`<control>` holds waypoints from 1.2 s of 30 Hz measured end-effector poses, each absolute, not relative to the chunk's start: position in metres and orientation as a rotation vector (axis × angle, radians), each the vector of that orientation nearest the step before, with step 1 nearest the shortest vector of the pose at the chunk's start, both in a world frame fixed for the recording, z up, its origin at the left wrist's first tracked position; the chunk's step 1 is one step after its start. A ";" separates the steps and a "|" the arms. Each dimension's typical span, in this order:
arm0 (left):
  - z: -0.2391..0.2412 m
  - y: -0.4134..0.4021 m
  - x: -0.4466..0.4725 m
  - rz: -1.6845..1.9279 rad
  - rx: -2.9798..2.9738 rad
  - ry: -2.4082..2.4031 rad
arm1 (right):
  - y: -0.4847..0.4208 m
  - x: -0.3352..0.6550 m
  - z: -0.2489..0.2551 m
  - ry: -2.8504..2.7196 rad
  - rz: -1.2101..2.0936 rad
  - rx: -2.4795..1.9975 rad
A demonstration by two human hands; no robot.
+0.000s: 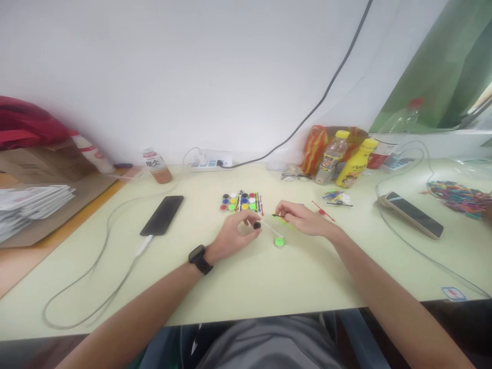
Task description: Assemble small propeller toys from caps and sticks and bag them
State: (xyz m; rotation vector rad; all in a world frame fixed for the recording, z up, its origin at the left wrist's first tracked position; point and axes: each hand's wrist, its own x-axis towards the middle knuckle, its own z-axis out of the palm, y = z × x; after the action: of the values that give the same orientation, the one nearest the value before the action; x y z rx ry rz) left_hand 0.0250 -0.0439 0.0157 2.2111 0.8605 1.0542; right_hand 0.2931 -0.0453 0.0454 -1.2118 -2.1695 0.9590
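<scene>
My left hand (pixel 234 233), with a black watch on its wrist, pinches a small black round piece (pixel 257 225) at the end of a thin white stick (pixel 270 229). The stick's other end sits in a green round piece (pixel 279 241) lying on the pale green table (pixel 246 277). My right hand (pixel 302 218) is closed in a pinch on a thin dark and green stick (pixel 278 216) just above the table. Behind both hands lies a cluster of small coloured round pieces and sticks (pixel 242 202).
A black phone (pixel 162 214) on a white cable lies to the left, a second phone (pixel 413 214) to the right. Bottles (pixel 353 163), glasses and a power strip (pixel 209 163) line the wall. More coloured sticks (pixel 459 197) are piled at far right. Boxes and papers are stacked at left.
</scene>
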 end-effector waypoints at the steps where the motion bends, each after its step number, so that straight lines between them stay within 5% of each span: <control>1: 0.015 -0.043 0.025 1.053 2.192 0.858 | -0.046 0.293 0.045 -2.196 0.972 -1.210; 10: 0.010 -0.037 0.024 1.040 2.093 0.981 | -0.048 0.287 0.040 -2.447 1.129 -1.056; 22: 0.010 -0.045 0.031 0.852 1.578 0.961 | -0.044 0.283 0.036 -2.291 0.767 -1.201; 36: 0.006 -0.035 0.028 1.025 1.471 1.036 | -0.047 0.269 0.018 -2.439 0.404 -1.281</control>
State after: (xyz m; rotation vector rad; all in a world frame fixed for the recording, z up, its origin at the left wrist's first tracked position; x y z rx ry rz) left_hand 0.0279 -0.0346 0.0064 1.4709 1.0362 1.0250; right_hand 0.2690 -0.0466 0.0180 -1.2807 -2.4389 0.4042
